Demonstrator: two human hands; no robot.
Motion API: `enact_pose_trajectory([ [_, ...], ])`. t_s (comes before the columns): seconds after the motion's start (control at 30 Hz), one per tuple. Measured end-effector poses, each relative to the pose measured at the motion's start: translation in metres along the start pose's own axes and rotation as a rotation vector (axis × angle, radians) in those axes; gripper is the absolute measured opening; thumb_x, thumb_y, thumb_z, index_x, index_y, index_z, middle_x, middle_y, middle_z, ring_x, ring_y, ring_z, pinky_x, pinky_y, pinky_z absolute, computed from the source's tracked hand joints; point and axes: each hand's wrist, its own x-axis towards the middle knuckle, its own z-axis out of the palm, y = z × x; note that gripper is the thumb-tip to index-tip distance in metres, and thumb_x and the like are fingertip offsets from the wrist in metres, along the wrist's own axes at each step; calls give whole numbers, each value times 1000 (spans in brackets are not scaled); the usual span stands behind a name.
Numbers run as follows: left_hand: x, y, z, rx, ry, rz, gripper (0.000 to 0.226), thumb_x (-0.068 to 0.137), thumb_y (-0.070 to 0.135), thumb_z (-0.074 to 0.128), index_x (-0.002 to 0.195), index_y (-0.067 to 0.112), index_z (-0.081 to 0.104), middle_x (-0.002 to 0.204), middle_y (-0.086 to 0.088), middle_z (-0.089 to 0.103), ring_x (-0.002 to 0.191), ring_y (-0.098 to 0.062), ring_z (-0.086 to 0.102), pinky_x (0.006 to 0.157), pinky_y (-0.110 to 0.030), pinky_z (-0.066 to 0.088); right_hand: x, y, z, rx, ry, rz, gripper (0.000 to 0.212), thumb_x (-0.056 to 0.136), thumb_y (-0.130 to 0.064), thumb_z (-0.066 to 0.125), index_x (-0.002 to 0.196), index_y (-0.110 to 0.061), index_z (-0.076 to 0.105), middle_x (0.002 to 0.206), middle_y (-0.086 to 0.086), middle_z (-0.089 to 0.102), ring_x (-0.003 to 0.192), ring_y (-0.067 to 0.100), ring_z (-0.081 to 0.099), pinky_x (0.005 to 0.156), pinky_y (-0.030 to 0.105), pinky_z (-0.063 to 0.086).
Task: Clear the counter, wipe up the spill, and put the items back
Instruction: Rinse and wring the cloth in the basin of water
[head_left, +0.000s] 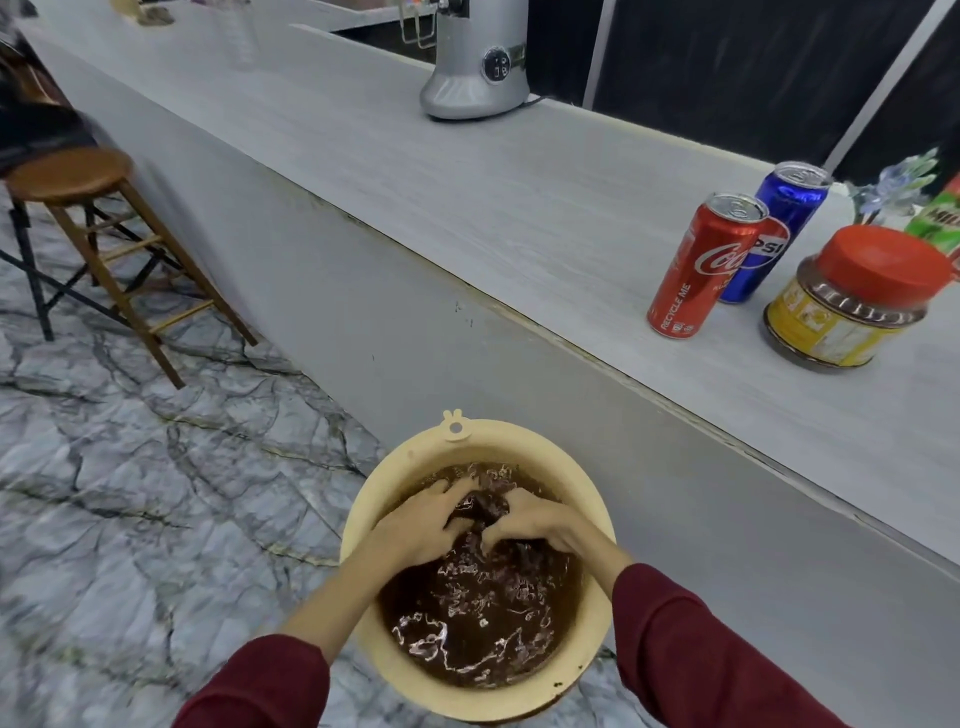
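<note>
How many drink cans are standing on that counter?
2: a red can stands near the counter's front edge, and a blue can stands just behind it, touching or nearly so. Others could lie beyond the right edge of view.

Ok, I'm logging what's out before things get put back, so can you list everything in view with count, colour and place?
cloth: one, dark brown, bunched in the basin's water
basin: one, cream, on the floor by the counter, holding brown water
counter: one, pale grey, running across the view
red can: one, red, upright on the counter
blue can: one, blue, just behind the red can
jar: one, yellow label, red lid, right of the cans
green packet: one, green, at the right edge
appliance: one, silver, far along the counter
stool: one, brown wood, on the floor, left
left hand: grips the cloth
right hand: grips the cloth
</note>
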Motion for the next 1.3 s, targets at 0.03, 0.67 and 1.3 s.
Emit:
enact_pose_trajectory([
  [0.03,-1,-1,-4,5,23,-2,49,90,31,48,136,24,31,133,-8,46,122,-28,47,100,-39,39,-1,-2,-2,-26,6,-17,71,63,-28,75,125,-9,45,125,7,52,110,22,48,89,31,43],
  [0.67,-12,29,-42,3,161,80,34,76,34,53,51,15,39,48,1,42,49,-17,41,44,-27,23,-38,-28,-12,-737,490,-399,19,72,-12,54,57,-13,41,60,3,52,64,27,49,52,29,33],
  [1.3,-18,27,-17,-448,-38,21,36,59,14,57,35,19,31,34,10,30,37,-10,28,44,-27,22,-40,-10,-3,-992,478,-619,22,90,-14,43,89,0,59,94,20,68,86,38,62,62,38,36],
])
